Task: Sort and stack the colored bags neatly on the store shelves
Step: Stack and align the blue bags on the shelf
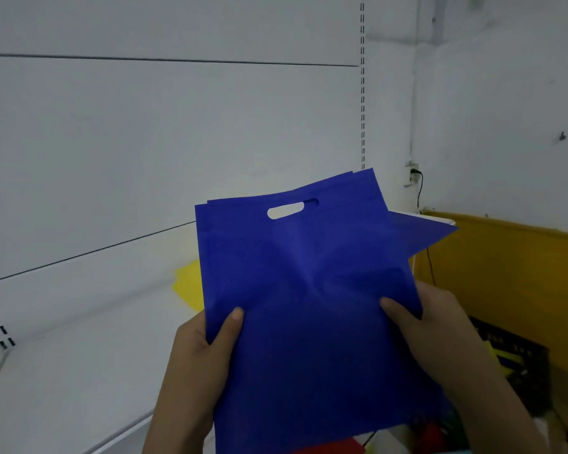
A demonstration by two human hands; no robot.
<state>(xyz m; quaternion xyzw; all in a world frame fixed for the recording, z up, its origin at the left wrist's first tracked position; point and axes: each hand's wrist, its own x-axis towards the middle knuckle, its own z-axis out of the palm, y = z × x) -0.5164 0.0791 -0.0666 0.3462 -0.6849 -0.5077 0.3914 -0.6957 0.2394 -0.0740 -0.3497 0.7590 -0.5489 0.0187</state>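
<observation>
Currently, the white store shelf [79,365] extends to the left of and beyond both hands, and its back panel rises behind the fingers. A stack of blue non-woven bags [309,306] is held upright in front of it, with the long axis running from the fingers upward to the die-cut handle slot [291,209] at the far end. The bags are not squared: the edges are offset at the top, and one corner is fanned out to the right, above the right hand.

The stack is gripped at its lower half from both sides. The left hand [197,362] is closed on the left edge, thumb on the front face. The right hand [440,329] pinches the right edge, thumb likewise in front; the remaining fingers are hidden behind the fabric.

A yellow bag [187,283] lies on the shelf just beyond the left-hand fingers, partly hidden by the blue stack. The left hand is judged nearer the shelf, so placement is expected forward and leftward. A black crate [518,362] sits below the right hand.
</observation>
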